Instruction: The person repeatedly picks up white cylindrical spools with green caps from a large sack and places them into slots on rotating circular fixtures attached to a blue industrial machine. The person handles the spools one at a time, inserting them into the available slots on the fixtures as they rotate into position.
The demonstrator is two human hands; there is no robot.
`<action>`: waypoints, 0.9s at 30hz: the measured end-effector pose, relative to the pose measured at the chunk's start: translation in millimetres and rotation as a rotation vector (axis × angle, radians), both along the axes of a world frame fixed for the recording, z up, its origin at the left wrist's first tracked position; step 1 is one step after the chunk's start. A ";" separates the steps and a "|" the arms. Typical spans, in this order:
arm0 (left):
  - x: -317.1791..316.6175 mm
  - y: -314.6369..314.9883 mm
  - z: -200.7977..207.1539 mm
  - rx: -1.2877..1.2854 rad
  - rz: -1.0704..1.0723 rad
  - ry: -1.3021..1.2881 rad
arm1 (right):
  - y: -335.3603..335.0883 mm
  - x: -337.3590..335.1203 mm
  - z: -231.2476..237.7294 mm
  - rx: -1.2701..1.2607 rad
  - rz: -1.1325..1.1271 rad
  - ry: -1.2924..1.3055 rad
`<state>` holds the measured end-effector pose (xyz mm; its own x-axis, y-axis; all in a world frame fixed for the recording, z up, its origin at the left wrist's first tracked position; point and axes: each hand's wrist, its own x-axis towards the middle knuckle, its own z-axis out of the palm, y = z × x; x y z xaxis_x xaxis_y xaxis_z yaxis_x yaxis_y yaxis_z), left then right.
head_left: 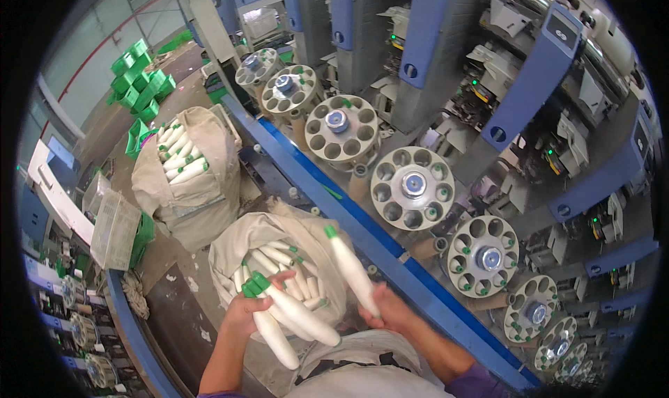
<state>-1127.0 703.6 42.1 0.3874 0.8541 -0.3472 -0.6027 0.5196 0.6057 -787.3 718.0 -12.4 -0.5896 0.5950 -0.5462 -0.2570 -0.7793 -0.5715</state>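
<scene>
My left hand [244, 311] is closed around the green ends of several white yarn bobbins [300, 314], whose thick white bodies slant toward me. My right hand [390, 309] grips one yarn bobbin [352, 271] by its lower end, green tip pointing up and away. Both hands are over the near side of an open cloth sack [233, 239]. Inside it lies a heap of similar bobbins [275, 259], partly hidden by the sack's folds and by my left hand's load.
A second cloth sack [188, 213] full of bobbins stands beyond. On the right, a blue rail [362, 220] runs past round magazines [413, 186] with holes, some holding green-tipped bobbins. Green crates [143, 84] are stacked far left; a pale basket [115, 227] stands nearer.
</scene>
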 end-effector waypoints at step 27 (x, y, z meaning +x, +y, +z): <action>88.6 82.4 5.4 0.024 0.382 0.125 | 177.2 89.7 9.8 0.873 0.175 -0.160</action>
